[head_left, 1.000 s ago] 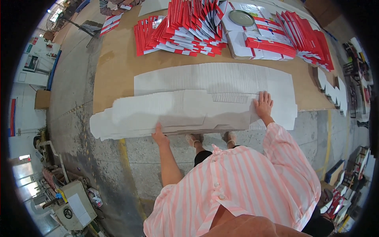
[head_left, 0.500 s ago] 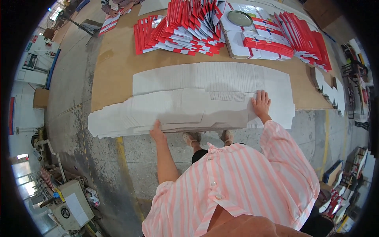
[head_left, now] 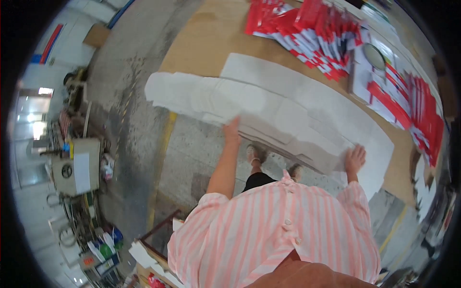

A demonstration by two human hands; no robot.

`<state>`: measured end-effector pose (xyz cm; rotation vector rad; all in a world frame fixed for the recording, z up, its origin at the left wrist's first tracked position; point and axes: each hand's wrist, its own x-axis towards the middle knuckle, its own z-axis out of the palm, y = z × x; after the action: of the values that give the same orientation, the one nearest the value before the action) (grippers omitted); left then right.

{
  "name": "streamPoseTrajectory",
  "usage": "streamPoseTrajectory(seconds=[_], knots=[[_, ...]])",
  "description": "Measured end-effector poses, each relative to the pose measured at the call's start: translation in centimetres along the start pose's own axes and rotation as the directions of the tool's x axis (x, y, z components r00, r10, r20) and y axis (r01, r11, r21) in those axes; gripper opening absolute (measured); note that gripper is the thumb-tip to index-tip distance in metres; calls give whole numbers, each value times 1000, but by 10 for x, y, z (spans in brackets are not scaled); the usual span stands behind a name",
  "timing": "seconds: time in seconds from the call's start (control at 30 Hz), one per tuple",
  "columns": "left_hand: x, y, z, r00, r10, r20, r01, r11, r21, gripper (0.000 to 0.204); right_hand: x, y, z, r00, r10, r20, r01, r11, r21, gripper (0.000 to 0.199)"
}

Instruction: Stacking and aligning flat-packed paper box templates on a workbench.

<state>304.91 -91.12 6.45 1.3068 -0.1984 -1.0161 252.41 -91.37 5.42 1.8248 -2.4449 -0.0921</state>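
A long spread of overlapping white card sheets (head_left: 273, 113) lies along the table's near edge, in a back row and a front row. At the front row's near edge is my left hand (head_left: 232, 128). Its thumb side rests on the sheets and its other fingers seem to be under them, partly hidden and blurred. My right hand (head_left: 354, 159) lies flat at the right end of the front row, palm down with the fingers stretched out. The front row's near edge hangs a little past the table, above my feet.
Behind the sheets, red and white folded packages (head_left: 307, 36) are fanned out on the brown tabletop (head_left: 204, 41). To their right stand more packages (head_left: 425, 115) and a round lid-like disc (head_left: 374, 56). A machine with a handwheel (head_left: 67, 170) stands at the left.
The view has turned, so the table and sheets now slope down to the right. Both hands stay at the front row of sheets. The other person's hands have left the view.
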Motion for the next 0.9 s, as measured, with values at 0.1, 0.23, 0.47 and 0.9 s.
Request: streamPoseTrajectory(seconds=[0.1,0.23,0.47,0.9], knots=[[-4,13,-1,987,-141,79,161,902,-401,38,1,-10,-7,995,-1,104,2,1000,-14,63],[-12,21,13,980,-194,47,195,886,-421,35,3,-4,-3,995,20,97,-19,1000,-7,62],[-3,15,11,974,-212,-74,180,934,-307,37,4,-9,-6,996,13,86,-13,1000,1,61],[-25,1,11,997,35,74,-49,980,192,55,2,-12,-9,995,28,94,-34,997,63,62]])
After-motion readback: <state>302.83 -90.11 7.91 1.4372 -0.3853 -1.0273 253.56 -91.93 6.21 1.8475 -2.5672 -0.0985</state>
